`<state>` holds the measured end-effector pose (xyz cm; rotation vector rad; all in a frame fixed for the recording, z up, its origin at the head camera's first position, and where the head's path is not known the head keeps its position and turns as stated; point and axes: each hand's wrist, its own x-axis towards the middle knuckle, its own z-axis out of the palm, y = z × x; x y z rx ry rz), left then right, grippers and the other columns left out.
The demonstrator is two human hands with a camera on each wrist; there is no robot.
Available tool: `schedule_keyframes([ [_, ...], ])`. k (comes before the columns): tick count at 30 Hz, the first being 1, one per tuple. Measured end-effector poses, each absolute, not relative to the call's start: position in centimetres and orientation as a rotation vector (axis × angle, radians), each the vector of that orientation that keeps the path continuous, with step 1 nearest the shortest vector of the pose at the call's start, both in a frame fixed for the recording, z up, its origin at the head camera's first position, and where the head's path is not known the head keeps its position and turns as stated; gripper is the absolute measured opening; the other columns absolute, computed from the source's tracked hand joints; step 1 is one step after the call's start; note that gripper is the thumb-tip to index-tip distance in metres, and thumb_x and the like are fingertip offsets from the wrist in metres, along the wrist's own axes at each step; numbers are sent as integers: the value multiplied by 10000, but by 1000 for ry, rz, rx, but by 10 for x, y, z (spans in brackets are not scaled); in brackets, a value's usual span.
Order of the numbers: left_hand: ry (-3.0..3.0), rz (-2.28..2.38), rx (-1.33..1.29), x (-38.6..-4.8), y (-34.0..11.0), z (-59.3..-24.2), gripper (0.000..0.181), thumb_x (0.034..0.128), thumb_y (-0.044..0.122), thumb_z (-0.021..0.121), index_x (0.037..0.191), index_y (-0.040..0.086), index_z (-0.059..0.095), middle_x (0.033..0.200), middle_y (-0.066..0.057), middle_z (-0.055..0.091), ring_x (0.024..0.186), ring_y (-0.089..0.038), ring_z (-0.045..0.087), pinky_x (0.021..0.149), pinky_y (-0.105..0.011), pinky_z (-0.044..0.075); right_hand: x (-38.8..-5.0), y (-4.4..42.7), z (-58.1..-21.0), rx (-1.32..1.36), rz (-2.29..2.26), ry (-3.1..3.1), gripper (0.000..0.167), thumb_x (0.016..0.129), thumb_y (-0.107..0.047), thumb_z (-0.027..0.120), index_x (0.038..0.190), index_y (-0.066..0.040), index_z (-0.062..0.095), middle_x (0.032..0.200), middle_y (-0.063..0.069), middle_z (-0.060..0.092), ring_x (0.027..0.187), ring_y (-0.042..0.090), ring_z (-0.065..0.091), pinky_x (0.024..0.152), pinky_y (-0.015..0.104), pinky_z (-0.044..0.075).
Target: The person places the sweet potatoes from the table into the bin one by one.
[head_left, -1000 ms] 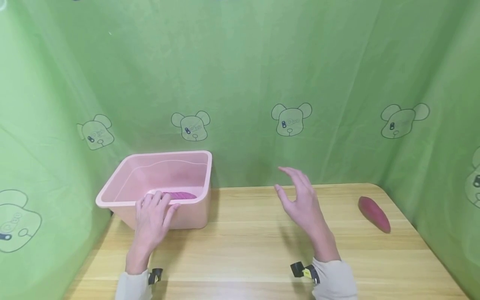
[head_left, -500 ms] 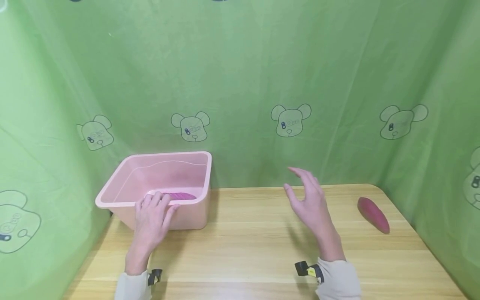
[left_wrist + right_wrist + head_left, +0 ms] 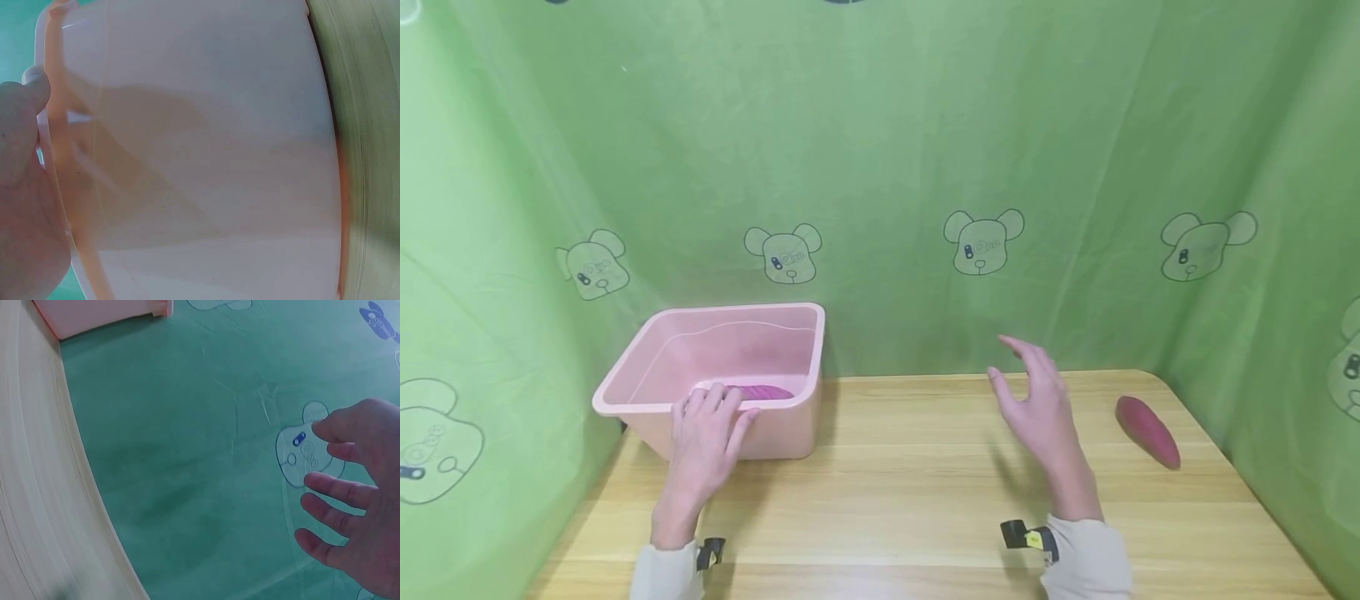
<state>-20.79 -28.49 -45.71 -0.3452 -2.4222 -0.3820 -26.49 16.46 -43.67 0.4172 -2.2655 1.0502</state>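
Note:
A pink bin (image 3: 805, 425) stands at the left of the table, with a purple ridged item (image 3: 763, 392) lying inside. My left hand (image 3: 703, 442) grips the bin's near rim, fingers over the edge and thumb outside; the left wrist view shows the hand (image 3: 28, 181) against the rim beside the bin's wall (image 3: 212, 156). My right hand (image 3: 1041, 412) hangs above the table, fingers spread and holding nothing, as the right wrist view also shows of the hand (image 3: 369, 500). To its right a dark pink sweet-potato-shaped item (image 3: 1147, 431) lies on the table (image 3: 910, 508).
A green curtain (image 3: 880, 150) with bear-head prints surrounds the back and both sides of the table. In the right wrist view, part of the bin (image 3: 100, 312) shows at the top left, beside the table edge.
My right hand has moved to the right, toward the dark pink item, with its fingers still apart. The left hand and the bin have stayed in place.

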Motion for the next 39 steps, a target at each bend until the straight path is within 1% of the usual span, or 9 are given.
schedule_keyframes([
  [9,-2411,-388,-356,-208,-285,-458,217,1000,316,642,945,117,574,969,-91,563,954,-349,490,956,-582,305,-264,178,-438,329,1053,-2293,514,974,-148,699,1449,-44,531,1431,195,545,1306,408,493,1063,632,373],
  [17,-2424,-388,-355,-209,-285,-458,224,1005,327,638,966,113,586,988,-92,570,976,-345,490,975,-584,299,-263,189,-441,255,1042,-2319,526,993,-190,679,1476,-72,507,1435,192,537,1293,401,488,1049,651,362],
  [27,-2425,-393,-351,-208,-285,-457,220,1004,324,641,955,118,582,985,-89,568,970,-340,485,960,-572,303,-264,201,-443,188,1043,-2283,506,978,-162,691,1447,-54,535,1410,207,556,1275,419,500,1038,640,371],
  [39,-2425,-389,-346,-207,-284,-456,213,1008,315,633,976,111,586,970,-92,567,972,-354,490,966,-584,299,-264,218,-445,86,1046,-2286,508,978,-152,680,1451,-50,526,1409,220,553,1275,436,495,1047,645,357],
])
